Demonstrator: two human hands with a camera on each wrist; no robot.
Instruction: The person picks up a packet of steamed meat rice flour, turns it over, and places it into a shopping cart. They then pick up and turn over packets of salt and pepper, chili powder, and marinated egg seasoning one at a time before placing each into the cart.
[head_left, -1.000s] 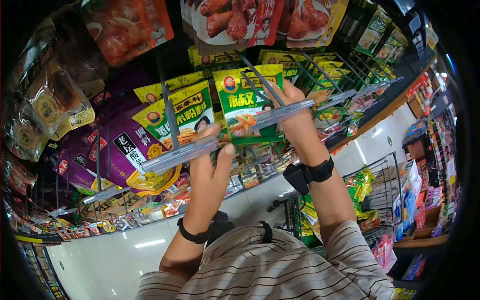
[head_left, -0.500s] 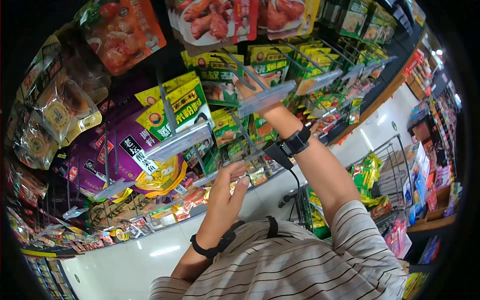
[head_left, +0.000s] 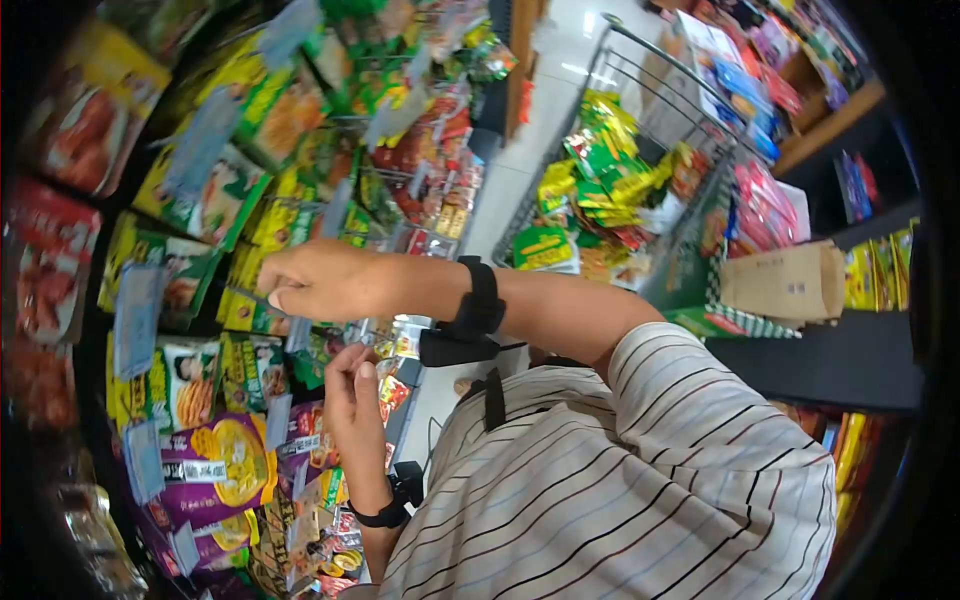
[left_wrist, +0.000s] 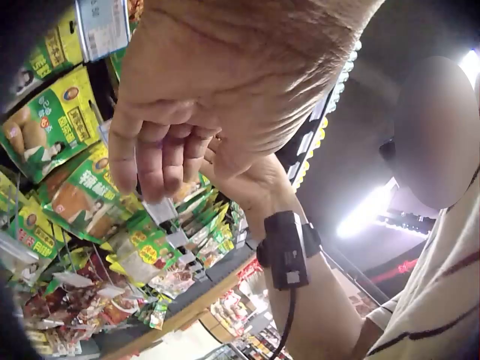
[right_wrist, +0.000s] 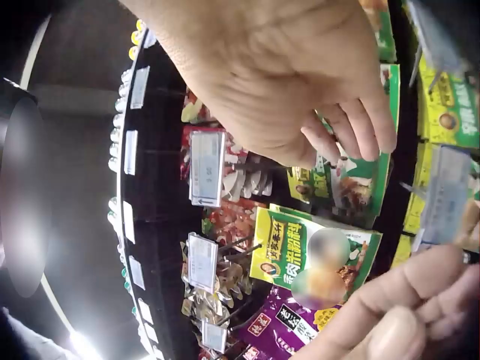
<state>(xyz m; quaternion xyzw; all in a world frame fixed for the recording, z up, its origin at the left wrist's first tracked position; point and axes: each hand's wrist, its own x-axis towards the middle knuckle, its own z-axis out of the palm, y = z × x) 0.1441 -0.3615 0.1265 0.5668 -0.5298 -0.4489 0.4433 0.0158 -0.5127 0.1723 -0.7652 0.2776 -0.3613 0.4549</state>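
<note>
Packets (head_left: 188,272) hung above the purple pack (head_left: 190,500) in the head view. I had the right hand (head_left: 325,282) near them, its grip impossible to tell; the left hand (head_left: 355,400) hung loosely curled, empty. Slow, straight pulls, clear of the tags (head_left: 138,325), seemed wisest.

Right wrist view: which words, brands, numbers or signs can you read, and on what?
"米粉料": yellow-green packet.
"老坛酸": purple packet; rest unclear.
Price tags: too blurred to read.
Other packets: print too small or blurred.
</note>
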